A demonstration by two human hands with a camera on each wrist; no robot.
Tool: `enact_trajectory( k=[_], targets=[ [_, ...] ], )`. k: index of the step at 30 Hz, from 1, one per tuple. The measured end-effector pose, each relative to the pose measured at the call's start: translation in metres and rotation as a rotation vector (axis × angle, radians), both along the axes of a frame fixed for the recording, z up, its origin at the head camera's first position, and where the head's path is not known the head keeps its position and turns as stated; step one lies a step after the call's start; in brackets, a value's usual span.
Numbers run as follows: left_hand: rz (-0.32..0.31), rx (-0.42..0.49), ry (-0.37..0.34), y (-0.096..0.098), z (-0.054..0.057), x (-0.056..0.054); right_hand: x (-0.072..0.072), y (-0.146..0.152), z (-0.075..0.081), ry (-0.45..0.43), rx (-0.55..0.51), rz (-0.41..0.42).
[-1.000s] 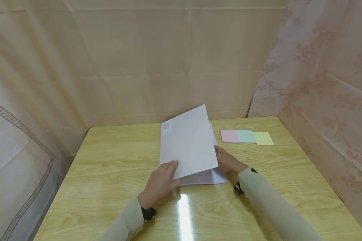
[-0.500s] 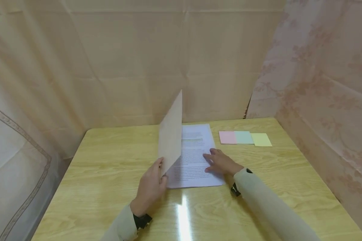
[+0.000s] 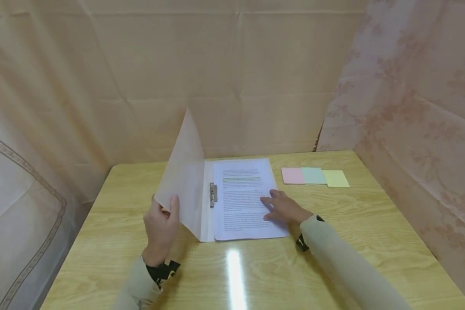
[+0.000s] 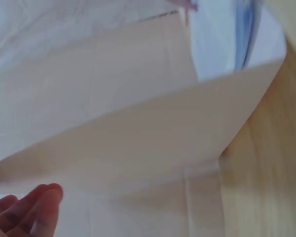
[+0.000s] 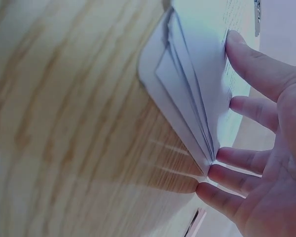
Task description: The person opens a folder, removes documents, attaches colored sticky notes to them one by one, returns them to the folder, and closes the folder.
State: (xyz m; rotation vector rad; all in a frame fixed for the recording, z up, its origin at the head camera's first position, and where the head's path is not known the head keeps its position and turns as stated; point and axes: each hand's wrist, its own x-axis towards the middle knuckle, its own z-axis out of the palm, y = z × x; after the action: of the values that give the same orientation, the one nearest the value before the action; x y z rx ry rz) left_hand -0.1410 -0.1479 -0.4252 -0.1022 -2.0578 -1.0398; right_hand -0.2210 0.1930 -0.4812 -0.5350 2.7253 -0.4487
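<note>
A white folder cover stands tilted up to the left of its spine. My left hand pinches the cover's lower outer corner between thumb and fingers; the left wrist view has the cover with the fingertips beside its edge. On the folder's right side lies a stack of printed sheets, with highlighted lines near the top. A metal clip sits at the sheets' left edge. My right hand rests on the right edge of the sheets, fingers spread; in the right wrist view its fingertips touch the paper.
Three sticky-note pads, pink, light green and yellow, lie in a row right of the folder on the wooden table. A beige curtain hangs behind the table, and a floral cloth hangs at the right.
My left hand has swung the cover up and over to the left, uncovering the printed sheets and the clip. My right hand has moved from the folder's right edge onto the sheets.
</note>
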Motion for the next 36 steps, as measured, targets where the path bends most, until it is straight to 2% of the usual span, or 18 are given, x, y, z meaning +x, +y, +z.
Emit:
enact_trajectory(
  k=[5,10,12,14,20,24,27,29,32,34,36],
  targets=[
    [0.083,0.141,0.062,-0.014,0.012,-0.001,-0.001,0.001,-0.001,-0.015,-0.014,-0.015],
    [0.09,0.292,0.062,-0.028,0.025,-0.001,-0.003,0.001,-0.001,-0.035,-0.012,-0.028],
    [0.123,0.334,0.051,-0.033,0.028,-0.001,-0.003,0.001,-0.001,-0.043,-0.012,-0.031],
    [0.169,0.332,0.037,-0.04,0.031,0.0,-0.003,0.0,0.001,-0.051,-0.009,-0.034],
    [0.321,0.114,-0.099,-0.066,0.031,0.004,0.0,-0.002,0.006,-0.062,0.01,-0.027],
    [0.374,-0.027,-0.267,-0.083,0.025,0.007,-0.001,-0.002,0.004,-0.045,0.016,-0.031],
    [0.384,-0.143,-0.39,-0.096,0.015,0.006,-0.004,-0.002,0.001,-0.018,0.023,-0.033],
    [0.376,-0.217,-0.499,-0.103,0.008,0.003,-0.005,-0.003,-0.001,-0.006,0.024,-0.036],
    [0.331,-0.33,-0.669,-0.11,0.0,-0.002,-0.006,-0.006,-0.003,0.015,0.025,-0.031],
    [0.271,-0.434,-0.775,-0.112,-0.005,-0.009,-0.006,-0.007,-0.006,0.027,0.03,-0.033],
    [0.19,-0.54,-0.841,-0.113,-0.011,-0.015,-0.006,-0.009,-0.007,0.041,0.037,-0.036]
  ],
)
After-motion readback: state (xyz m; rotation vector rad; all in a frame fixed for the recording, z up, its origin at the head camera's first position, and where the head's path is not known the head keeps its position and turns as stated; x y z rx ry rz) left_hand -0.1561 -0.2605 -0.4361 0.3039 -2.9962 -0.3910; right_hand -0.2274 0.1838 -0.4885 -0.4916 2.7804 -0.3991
